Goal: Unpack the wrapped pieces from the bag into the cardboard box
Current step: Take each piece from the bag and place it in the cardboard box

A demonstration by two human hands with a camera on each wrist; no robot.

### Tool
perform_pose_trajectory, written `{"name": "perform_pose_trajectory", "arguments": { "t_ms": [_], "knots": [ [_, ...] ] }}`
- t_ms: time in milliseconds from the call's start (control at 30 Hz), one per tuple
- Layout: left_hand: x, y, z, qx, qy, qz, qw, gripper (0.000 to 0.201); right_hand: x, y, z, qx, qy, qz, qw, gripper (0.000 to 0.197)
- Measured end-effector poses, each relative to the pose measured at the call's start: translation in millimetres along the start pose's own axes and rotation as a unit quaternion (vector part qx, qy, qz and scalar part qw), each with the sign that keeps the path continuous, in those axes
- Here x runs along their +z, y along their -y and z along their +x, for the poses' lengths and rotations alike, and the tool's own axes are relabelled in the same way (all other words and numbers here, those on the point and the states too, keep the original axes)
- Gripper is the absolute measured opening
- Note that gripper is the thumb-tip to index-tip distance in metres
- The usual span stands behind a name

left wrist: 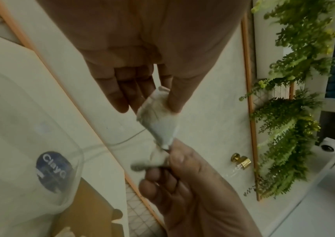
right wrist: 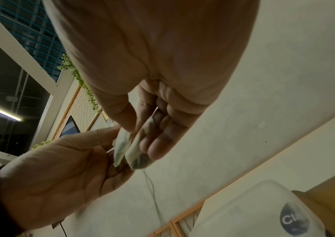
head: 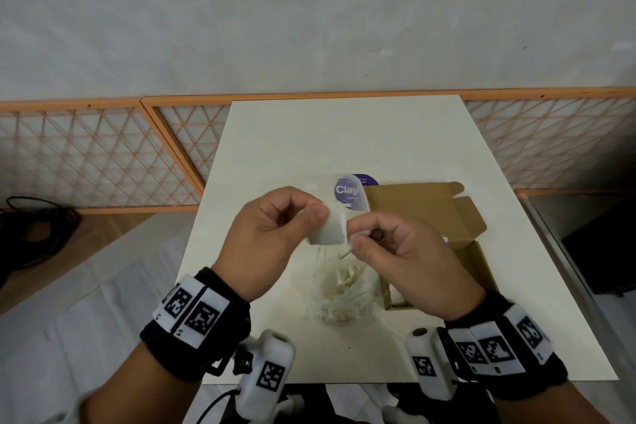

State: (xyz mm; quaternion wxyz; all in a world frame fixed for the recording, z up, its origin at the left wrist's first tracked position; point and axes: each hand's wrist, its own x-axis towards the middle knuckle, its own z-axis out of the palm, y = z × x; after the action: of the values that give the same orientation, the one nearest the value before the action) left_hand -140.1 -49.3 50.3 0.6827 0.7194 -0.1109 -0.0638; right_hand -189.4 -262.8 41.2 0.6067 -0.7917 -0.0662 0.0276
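Above the table, both hands hold one white wrapped piece (head: 328, 227). My left hand (head: 309, 217) pinches its upper corner between thumb and fingers. My right hand (head: 356, 241) pinches the twisted wrapper end on its right side. In the left wrist view the wrapped piece (left wrist: 158, 118) hangs from the thumb, with the right hand's fingers (left wrist: 174, 160) gripping its lower tip. In the right wrist view the piece (right wrist: 136, 154) lies between the right hand's fingertips. A clear plastic bag (head: 340, 293) with several white pieces lies below the hands. The open cardboard box (head: 475, 268) stands to the right.
A clear plastic container with a purple "Clay" label (head: 347, 191) sits behind the hands, beside the box flaps (head: 413, 206). Something white shows in the box's near corner (head: 399, 299). The cream table (head: 344, 134) ends at an orange lattice fence (head: 103, 155).
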Motion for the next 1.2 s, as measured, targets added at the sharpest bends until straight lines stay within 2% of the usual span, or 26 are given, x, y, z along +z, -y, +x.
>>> {"name": "perform_pose_trajectory", "arguments": {
  "t_ms": [100,167,233,333,467,567,667,800,1000,1067,1133,1200],
  "knots": [
    [-11,1,8,0.015,-0.057,0.043,0.997,0.009,-5,3,-3,-0.005,-0.007,0.005,1.000,0.039],
    [-17,4,12,0.018,-0.094,0.078,0.992,0.010,-6,8,-3,-0.014,0.002,0.008,1.000,0.051],
    [-17,6,13,0.015,-0.104,0.096,0.990,0.010,-7,15,-4,-0.018,0.014,0.014,1.000,0.058],
    [-9,7,11,0.002,-0.054,0.074,0.996,0.012,-4,25,-6,-0.026,0.022,0.032,0.999,0.061],
    [2,6,1,-0.051,0.030,-0.003,0.998,0.013,5,24,0,-0.020,0.021,0.031,0.999,0.062],
    [4,7,-3,-0.059,0.050,-0.015,0.997,0.015,9,21,5,-0.011,0.010,0.023,1.000,0.059],
    [5,9,-4,-0.066,0.043,-0.024,0.997,0.015,12,19,9,0.011,-0.002,0.029,1.000,0.045],
    [5,5,-5,-0.072,0.059,-0.027,0.995,0.030,13,20,16,0.026,-0.007,0.011,1.000,0.030],
    [-1,18,8,-0.051,0.038,0.031,0.997,0.015,10,15,32,0.012,0.007,-0.046,0.999,0.024],
    [-4,20,11,-0.037,0.021,0.058,0.997,0.011,5,5,40,0.017,-0.007,-0.064,0.998,0.019],
    [-8,22,11,-0.023,0.003,0.089,0.996,0.010,-2,-15,48,0.014,-0.044,-0.113,0.992,0.011],
    [-12,27,10,-0.025,-0.007,0.112,0.993,0.011,-6,-39,53,0.018,-0.033,-0.200,0.979,0.005]
  ]
}}
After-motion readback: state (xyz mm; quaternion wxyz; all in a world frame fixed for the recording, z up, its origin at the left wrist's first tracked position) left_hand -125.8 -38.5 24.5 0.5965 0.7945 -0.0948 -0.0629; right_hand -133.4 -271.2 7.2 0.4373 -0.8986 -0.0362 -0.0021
